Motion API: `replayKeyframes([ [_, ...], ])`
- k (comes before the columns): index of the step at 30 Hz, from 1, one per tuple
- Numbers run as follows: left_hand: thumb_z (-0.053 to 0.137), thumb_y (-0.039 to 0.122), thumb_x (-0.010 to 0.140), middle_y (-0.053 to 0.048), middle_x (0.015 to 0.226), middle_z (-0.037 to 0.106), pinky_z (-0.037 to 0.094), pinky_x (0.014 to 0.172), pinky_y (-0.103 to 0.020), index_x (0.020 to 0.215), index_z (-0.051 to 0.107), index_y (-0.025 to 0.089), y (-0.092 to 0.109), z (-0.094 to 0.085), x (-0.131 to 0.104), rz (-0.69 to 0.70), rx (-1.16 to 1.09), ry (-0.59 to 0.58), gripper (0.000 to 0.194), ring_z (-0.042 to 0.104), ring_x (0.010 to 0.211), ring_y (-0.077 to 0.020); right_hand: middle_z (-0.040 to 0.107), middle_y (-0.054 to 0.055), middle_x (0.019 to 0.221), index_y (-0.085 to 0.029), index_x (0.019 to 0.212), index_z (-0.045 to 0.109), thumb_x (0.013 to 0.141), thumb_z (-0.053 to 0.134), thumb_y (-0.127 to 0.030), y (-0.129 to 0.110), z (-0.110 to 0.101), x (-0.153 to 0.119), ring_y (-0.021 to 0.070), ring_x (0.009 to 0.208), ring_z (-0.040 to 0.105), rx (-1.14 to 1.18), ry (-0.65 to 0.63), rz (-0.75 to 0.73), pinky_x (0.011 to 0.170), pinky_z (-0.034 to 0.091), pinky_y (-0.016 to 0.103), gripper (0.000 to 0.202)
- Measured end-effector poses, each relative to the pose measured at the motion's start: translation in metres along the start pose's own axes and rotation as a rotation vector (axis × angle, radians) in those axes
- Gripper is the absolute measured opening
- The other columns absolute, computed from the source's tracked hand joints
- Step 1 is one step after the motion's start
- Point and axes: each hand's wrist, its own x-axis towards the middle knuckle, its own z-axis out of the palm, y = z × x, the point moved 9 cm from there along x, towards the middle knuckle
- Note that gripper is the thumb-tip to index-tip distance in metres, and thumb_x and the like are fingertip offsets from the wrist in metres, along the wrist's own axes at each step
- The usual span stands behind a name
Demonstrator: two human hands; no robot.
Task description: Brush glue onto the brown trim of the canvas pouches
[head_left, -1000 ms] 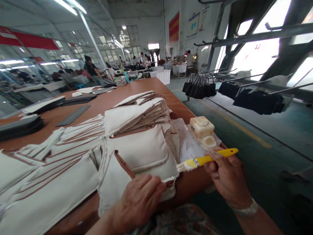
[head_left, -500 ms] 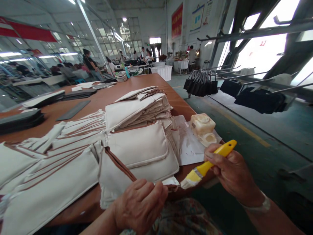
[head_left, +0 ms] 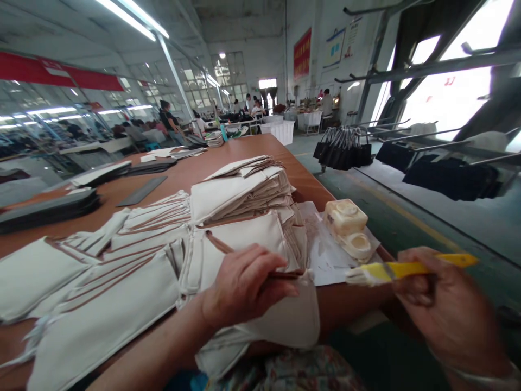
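Observation:
My left hand (head_left: 250, 282) is closed on the brown edge of an off-white bag piece (head_left: 291, 315), whose lower part hangs past the table's front edge. Brown trim shows on both sides of the fingers. My right hand (head_left: 448, 304), a little blurred, grips a yellow-handled paintbrush (head_left: 378, 271) almost level, bristles pointing left. Whitish stuff coats the bristles, which are near the front edge of a white sheet (head_left: 325, 266). On that sheet stands a stained, cream-coloured plastic container (head_left: 345, 217) with a round opening in front.
Stacked off-white bag pieces (head_left: 240, 190) rise behind my left hand, and more lie fanned out (head_left: 109, 309) to the left. Dark flat panels (head_left: 52, 209) rest on the brown table (head_left: 260, 149). Black bags (head_left: 344, 149) hang from a rack at right. People work farther back.
My left hand has risen and moved slightly right with the bag piece. My right hand has moved right with the brush, which has turned nearly level and away from the piece. The view has shifted.

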Motion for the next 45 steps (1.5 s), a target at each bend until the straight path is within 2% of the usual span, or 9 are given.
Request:
replayKeyframes([
  [5,0.026,0.071,0.099,-0.002,0.069,0.061,0.045,0.053,-0.024,0.094,0.063,0.017,-0.047,-0.044,0.069,-0.409,-0.581,0.180,0.066,0.056,0.057,-0.0128,0.026,-0.005,0.060,-0.023,0.070,0.058,0.093,0.067,-0.029,-0.052,-0.035,0.018,0.0070,0.043,0.023,0.053,0.037,-0.148,0.039,0.032,0.030,0.025],
  [8,0.010,0.083,0.091,-0.002,0.057,0.055,0.040,0.048,-0.026,0.080,0.061,0.018,-0.082,-0.040,0.071,-0.589,-0.798,0.023,0.084,0.048,0.048,-0.0133,0.022,-0.005,0.060,-0.026,0.069,0.056,0.095,0.065,-0.033,-0.061,-0.046,0.021,0.0081,0.043,0.022,0.018,0.014,-0.196,0.040,0.029,0.034,0.029],
  [12,0.015,0.086,0.088,-0.008,0.073,0.069,0.049,0.063,-0.032,0.094,0.066,0.016,-0.153,-0.027,0.005,-0.891,-0.754,-0.382,0.086,0.061,0.064,-0.0201,0.025,-0.004,0.056,-0.023,0.067,0.055,0.093,0.066,-0.029,-0.038,-0.038,0.012,0.0086,0.043,0.025,0.056,0.013,-0.107,0.040,0.034,0.028,0.028],
  [16,0.037,0.077,0.090,-0.009,0.090,0.071,0.047,0.076,-0.033,0.089,0.067,0.017,-0.208,-0.030,-0.069,-0.980,-0.230,-0.545,0.067,0.063,0.083,-0.0234,0.031,-0.005,0.053,-0.019,0.068,0.056,0.085,0.074,-0.028,0.010,-0.030,0.006,0.0077,0.043,0.027,0.147,0.034,0.031,0.040,0.037,0.021,0.026],
  [18,0.045,0.063,0.093,-0.006,0.088,0.069,0.045,0.075,-0.032,0.090,0.066,0.018,-0.197,-0.006,-0.087,-0.872,-0.003,-0.625,0.050,0.062,0.082,-0.0225,0.033,-0.006,0.052,-0.018,0.071,0.058,0.085,0.075,-0.029,0.036,-0.028,0.008,0.0073,0.042,0.026,0.171,0.032,0.085,0.039,0.035,0.019,0.025],
  [22,0.053,0.040,0.095,-0.007,0.105,0.066,0.044,0.084,-0.032,0.104,0.065,0.021,-0.132,0.078,-0.089,-0.629,0.114,-0.680,0.024,0.061,0.097,-0.0233,0.036,-0.008,0.051,-0.019,0.075,0.057,0.085,0.078,-0.031,0.071,-0.016,0.014,0.0064,0.040,0.026,0.175,-0.035,0.105,0.037,0.032,0.017,0.027],
  [27,0.060,0.039,0.095,-0.010,0.110,0.064,0.044,0.093,-0.040,0.102,0.063,0.019,-0.099,0.139,-0.078,-0.659,0.325,-0.650,0.021,0.058,0.108,-0.0292,0.042,-0.006,0.053,-0.018,0.070,0.052,0.081,0.083,-0.033,0.090,-0.005,0.014,0.0061,0.041,0.032,0.088,-0.061,0.052,0.037,0.032,0.016,0.036],
  [38,0.060,0.031,0.091,-0.010,0.110,0.069,0.046,0.080,-0.034,0.109,0.063,0.018,-0.094,0.158,-0.088,-0.744,0.241,-0.732,0.022,0.067,0.099,-0.0279,0.047,-0.006,0.059,-0.018,0.082,0.059,0.072,0.088,-0.037,0.120,-0.007,0.025,0.0063,0.046,0.035,-0.017,0.054,-0.011,0.038,0.025,0.014,0.036],
  [45,0.059,0.031,0.084,-0.004,0.080,0.073,0.036,0.065,-0.027,0.078,0.072,0.023,-0.095,0.155,-0.094,-0.747,0.002,-0.826,0.017,0.067,0.079,-0.0225,0.041,-0.006,0.056,-0.019,0.082,0.059,0.086,0.077,-0.045,0.123,0.005,0.017,0.0093,0.045,0.031,-0.159,-0.084,-0.036,0.039,0.024,0.020,0.032],
])
